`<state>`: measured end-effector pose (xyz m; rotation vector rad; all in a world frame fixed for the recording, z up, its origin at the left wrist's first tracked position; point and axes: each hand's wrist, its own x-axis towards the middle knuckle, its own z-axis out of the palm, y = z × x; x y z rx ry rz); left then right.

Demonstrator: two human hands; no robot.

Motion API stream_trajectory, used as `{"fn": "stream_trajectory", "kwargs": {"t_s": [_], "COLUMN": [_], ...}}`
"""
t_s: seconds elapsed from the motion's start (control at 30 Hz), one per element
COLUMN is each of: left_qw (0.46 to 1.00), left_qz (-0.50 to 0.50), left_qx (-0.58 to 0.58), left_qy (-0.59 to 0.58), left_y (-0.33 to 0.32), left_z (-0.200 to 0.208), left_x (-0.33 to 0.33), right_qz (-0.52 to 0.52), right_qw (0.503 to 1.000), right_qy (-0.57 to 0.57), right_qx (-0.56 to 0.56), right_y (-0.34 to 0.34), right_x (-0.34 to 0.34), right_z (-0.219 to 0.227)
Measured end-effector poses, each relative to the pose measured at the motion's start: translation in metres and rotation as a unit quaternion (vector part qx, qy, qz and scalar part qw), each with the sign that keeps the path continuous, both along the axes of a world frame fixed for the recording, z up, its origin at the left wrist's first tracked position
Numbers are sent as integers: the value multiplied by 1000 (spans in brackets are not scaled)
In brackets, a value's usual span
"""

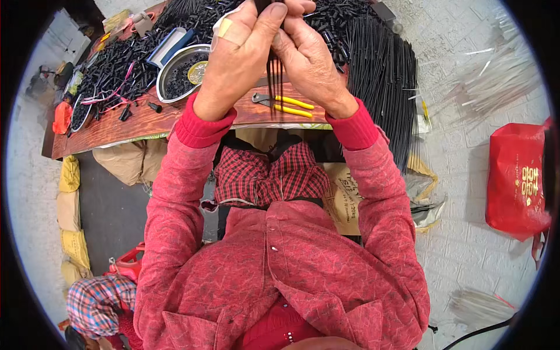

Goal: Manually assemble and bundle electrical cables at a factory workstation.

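Observation:
Close together above the table's far part, my two hands grip a few thin black rods [275, 81], whose lower ends hang between my palms. My left hand [238, 55], with a tan strip of tape on it, is closed around them, thumb on top. The fingers of my right hand [309, 58] are bent against the same rods; some fingertips are cut off by the upper edge. Below them, yellow-handled pliers [294, 107] lie on the reddish wooden table [233, 116]. Left of my hands is a metal bowl [161, 87] of small black pieces, with a round yellow tin [197, 73] inside.
Heaped small black tubes [125, 70] cover the table's left and back. Many long black rods [382, 87] hang over its right edge. A blue-and-white tray [169, 46] lies among the tubes. Sacks [125, 160] stand below; a red bag [516, 181] is at right.

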<state>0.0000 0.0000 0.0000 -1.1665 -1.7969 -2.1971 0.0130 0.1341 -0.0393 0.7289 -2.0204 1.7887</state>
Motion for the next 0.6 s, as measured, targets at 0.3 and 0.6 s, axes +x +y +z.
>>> {"fn": "stream_trajectory", "kwargs": {"t_s": [0.3, 0.6], "left_qw": [991, 993], "left_qz": [21, 71], "left_qx": [26, -39], "left_qy": [127, 80], "left_y": [14, 32], "left_z": [-3, -92], "left_x": [-31, -73], "right_qz": [-59, -127], "right_qw": [991, 990], "right_qy": [120, 42], "right_qx": [5, 32], "right_y": [6, 21], "right_x": [-41, -62], "right_z": [-6, -88]}}
